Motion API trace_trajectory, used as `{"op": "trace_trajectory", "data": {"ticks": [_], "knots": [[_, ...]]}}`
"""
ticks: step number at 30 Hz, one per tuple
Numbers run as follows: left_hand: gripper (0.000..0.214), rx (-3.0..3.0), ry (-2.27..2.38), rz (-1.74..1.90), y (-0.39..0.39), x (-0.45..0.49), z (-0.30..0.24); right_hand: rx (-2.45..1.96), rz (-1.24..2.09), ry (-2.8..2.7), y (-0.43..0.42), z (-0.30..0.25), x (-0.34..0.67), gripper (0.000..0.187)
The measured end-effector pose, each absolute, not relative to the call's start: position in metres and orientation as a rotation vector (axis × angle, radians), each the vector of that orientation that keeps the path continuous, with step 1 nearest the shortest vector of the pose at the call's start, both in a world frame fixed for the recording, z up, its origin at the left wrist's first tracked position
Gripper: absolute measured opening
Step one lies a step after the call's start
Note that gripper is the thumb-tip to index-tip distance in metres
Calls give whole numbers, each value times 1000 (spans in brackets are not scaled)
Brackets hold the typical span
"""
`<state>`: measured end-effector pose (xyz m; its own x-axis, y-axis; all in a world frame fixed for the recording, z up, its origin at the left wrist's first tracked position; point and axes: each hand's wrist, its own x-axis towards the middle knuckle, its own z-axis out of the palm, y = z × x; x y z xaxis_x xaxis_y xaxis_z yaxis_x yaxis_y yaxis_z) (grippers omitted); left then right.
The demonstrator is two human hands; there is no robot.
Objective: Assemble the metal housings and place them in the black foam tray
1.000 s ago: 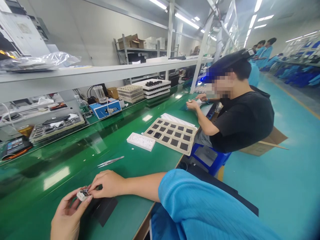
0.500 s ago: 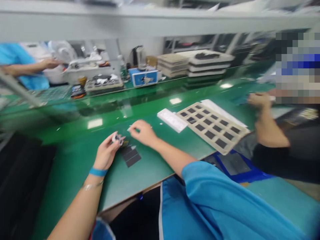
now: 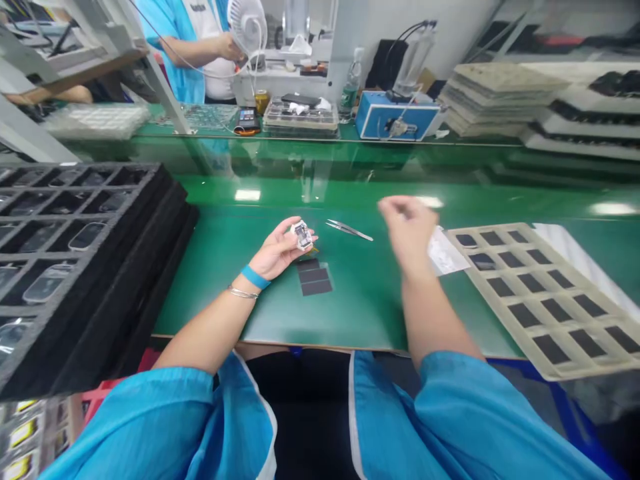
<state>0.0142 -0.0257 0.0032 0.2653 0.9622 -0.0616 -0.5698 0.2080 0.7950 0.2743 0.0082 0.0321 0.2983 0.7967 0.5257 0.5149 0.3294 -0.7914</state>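
Observation:
My left hand (image 3: 277, 252) is closed on a small white-framed electronic device (image 3: 301, 236), tilted so that its inner parts face up. Black rectangular pieces on a sheet (image 3: 316, 281) lie on the green table (image 3: 360, 303) just below that hand. A pair of tweezers (image 3: 350, 231) rests on the tabletop between my two hands. My right hand (image 3: 411, 233) is raised by a white tray (image 3: 447, 255), partly covering it. Its fingers are curled into a pinch, slightly blurred; whatever they hold, if anything, cannot be made out.
A beige tray (image 3: 543, 303) with dark rectangles in its pockets lies at the right. Stacked black foam trays (image 3: 135, 220) with clear-looking parts stand at the left. Behind are a blue box (image 3: 395, 119), a bottle (image 3: 351, 83), and a co-worker's hand (image 3: 230, 48) near a fan (image 3: 247, 27).
The view has swung left. My right hand has moved away from the left hand toward the white tray. Tweezers now show on the table; my left hand still holds the device.

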Motion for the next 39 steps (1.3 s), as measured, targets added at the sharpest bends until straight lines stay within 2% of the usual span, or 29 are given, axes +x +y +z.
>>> {"op": "trace_trajectory", "data": {"ticks": [2, 5, 12, 17, 19, 21, 23, 27, 29, 34, 39], "knots": [[53, 764, 639, 1153, -26, 14, 3, -1176, 488, -1543, -4, 21, 234, 13], [55, 768, 645, 1138, -25, 16, 2, -1059, 591, -1686, -21, 8, 195, 15], [64, 742, 626, 1132, -26, 27, -7, -1135, 457, -1738, -30, 2, 193, 21], [60, 715, 669, 1145, -13, 25, -22, -1096, 89, -1905, -21, -6, 190, 14], [60, 694, 690, 1156, -12, 25, -25, -1112, 53, -1975, -22, -6, 189, 14], [61, 669, 689, 1151, -12, 26, -26, -1220, 184, -1970, -24, -4, 187, 15], [62, 648, 657, 1140, -11, 26, -27, -1338, 510, -1771, -23, -2, 184, 18], [63, 631, 607, 1158, -4, 22, -28, -1342, 1315, -1305, -18, -2, 178, 44], [60, 634, 599, 1183, 1, 18, -29, -1363, 1543, -1312, -14, -5, 179, 53], [46, 628, 599, 1195, 0, 8, -21, -1421, 1559, -1386, 0, -10, 195, 51], [39, 648, 614, 1135, -20, 10, -1, -1115, 1564, -1487, -6, 9, 216, 46]]}}
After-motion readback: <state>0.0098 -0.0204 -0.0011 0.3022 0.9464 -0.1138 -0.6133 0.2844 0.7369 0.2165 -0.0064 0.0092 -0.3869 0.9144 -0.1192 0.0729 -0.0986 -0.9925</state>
